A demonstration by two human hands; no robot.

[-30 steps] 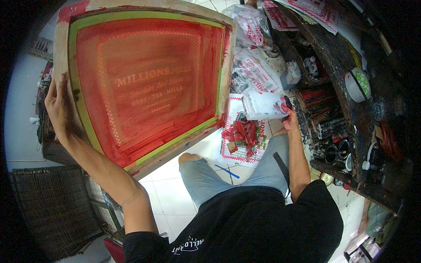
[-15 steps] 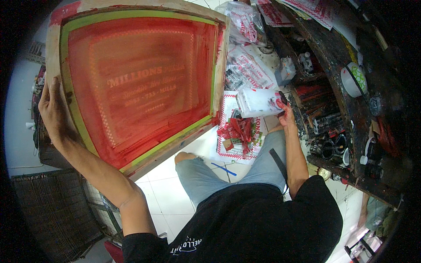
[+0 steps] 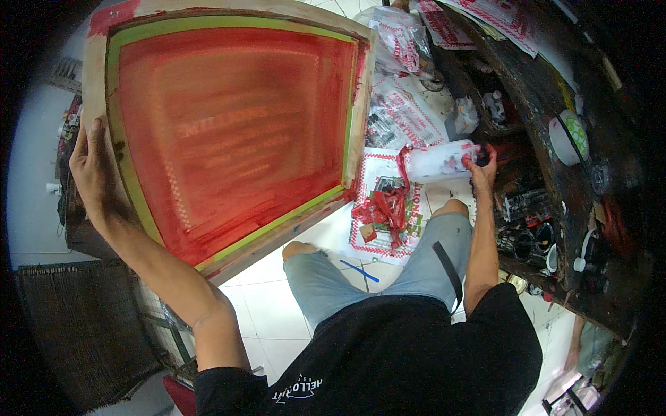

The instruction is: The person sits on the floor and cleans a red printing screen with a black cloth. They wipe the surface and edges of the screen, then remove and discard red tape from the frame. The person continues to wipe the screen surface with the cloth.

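My left hand (image 3: 91, 170) grips the left side of a wooden screen-printing frame (image 3: 229, 272), thumb on its front and the other fingers out of sight behind. The frame is tilted up, its mesh (image 3: 243, 125) stained red, with faint lettering and a checkered border. Over to the right, my right hand (image 3: 483, 170) is closed round the dark end of a translucent white plastic bottle (image 3: 440, 161), lying nearly level and smeared red. A red strip hangs by the bottle's left end. Below it, crumpled red-stained scraps (image 3: 383, 211) lie on a printed sheet (image 3: 374, 163).
A dark workbench (image 3: 517, 69) along the right carries a bowl (image 3: 569, 135), jars and stained tools. Plastic bags (image 3: 399, 41) and printed sheets lie at the far middle. A blue stick (image 3: 359, 270) is on the tiled floor between my knees. A dark woven panel (image 3: 80, 326) stands lower left.
My right hand has moved right with the bottle, and a red strip now shows at its left end. In the picture, the frame and my left hand sit slightly farther right.
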